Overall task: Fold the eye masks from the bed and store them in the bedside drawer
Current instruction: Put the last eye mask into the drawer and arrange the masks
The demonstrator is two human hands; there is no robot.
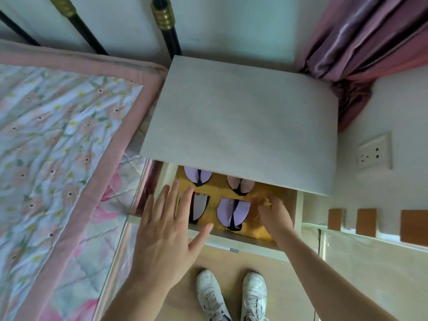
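The bedside drawer (245, 245) stands pulled out under the grey cabinet top (243, 126), its floor lined in gold. Several folded eye masks lie in it: a lilac one (232, 210) at the front, a pale grey one (199, 208) to its left, another lilac one (198, 176) and a pinkish one (239, 183) at the back, half under the top. My left hand (166, 230) hovers flat with fingers spread over the drawer's left front corner, partly covering the grey mask. My right hand (274, 214) reaches into the drawer's right side, fingers curled down on the lining.
The bed with a floral quilt (58, 147) and pink border lies to the left, close against the cabinet. Black bed posts (165, 26) rise behind. A purple curtain (361, 42) hangs at the back right, a wall socket (374, 154) below it. My white shoes (231, 295) stand before the drawer.
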